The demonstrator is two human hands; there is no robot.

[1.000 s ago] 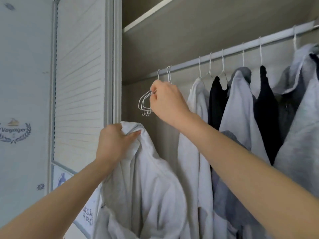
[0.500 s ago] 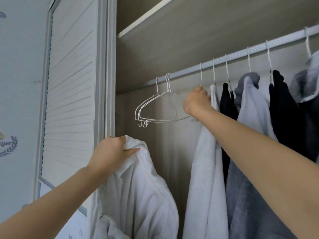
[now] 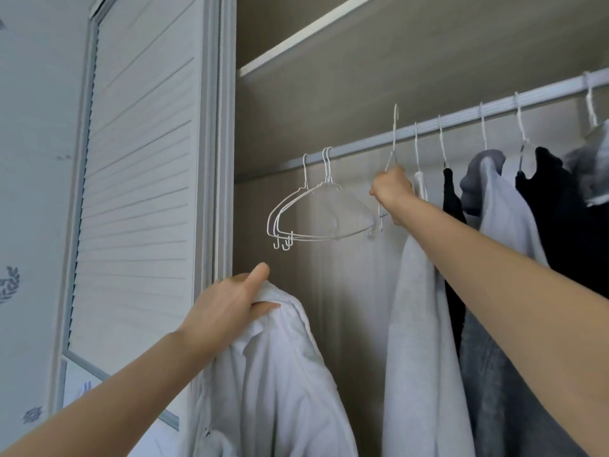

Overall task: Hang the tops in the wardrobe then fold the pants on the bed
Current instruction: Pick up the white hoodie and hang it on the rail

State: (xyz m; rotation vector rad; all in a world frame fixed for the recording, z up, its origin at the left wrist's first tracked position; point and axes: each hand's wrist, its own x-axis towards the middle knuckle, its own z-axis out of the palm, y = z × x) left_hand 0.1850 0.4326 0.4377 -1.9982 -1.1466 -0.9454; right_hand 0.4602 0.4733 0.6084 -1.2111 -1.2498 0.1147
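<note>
Two hands are up in front of the open wardrobe. My right hand (image 3: pixel 392 189) is clenched around a white wire hanger (image 3: pixel 392 140), gripping it just below the neck; its hook stands above the rail (image 3: pixel 461 122) rather than over it, so the hanger looks lifted clear, though I cannot tell for certain whether the hook touches the rail. My left hand (image 3: pixel 230 305), lower and nearer to me, grasps a white top (image 3: pixel 280 374) by its collar, fingers bunched into the fabric and the thumb sticking up. That top droops from my grip, apart from the rail and on no hanger.

Between my two hands, higher than the left one, three empty wire hangers (image 3: pixel 306 212) hang together from the rail, close against each other, with little hooks at their lower corners. Just beyond my right hand, a pale grey top (image 3: pixel 418 291) hangs from the rail, touching my wrist. Further out past my right forearm hang a black garment (image 3: pixel 453 202), a light grey hooded top (image 3: pixel 501 199), another black piece (image 3: pixel 553 199) and a grey one at the edge of view.

Above the rail runs a wardrobe shelf (image 3: pixel 313 44). Beyond my left hand stands the slatted wardrobe door (image 3: pixel 138 176), and past it a patterned wall (image 3: pixel 33 159).
</note>
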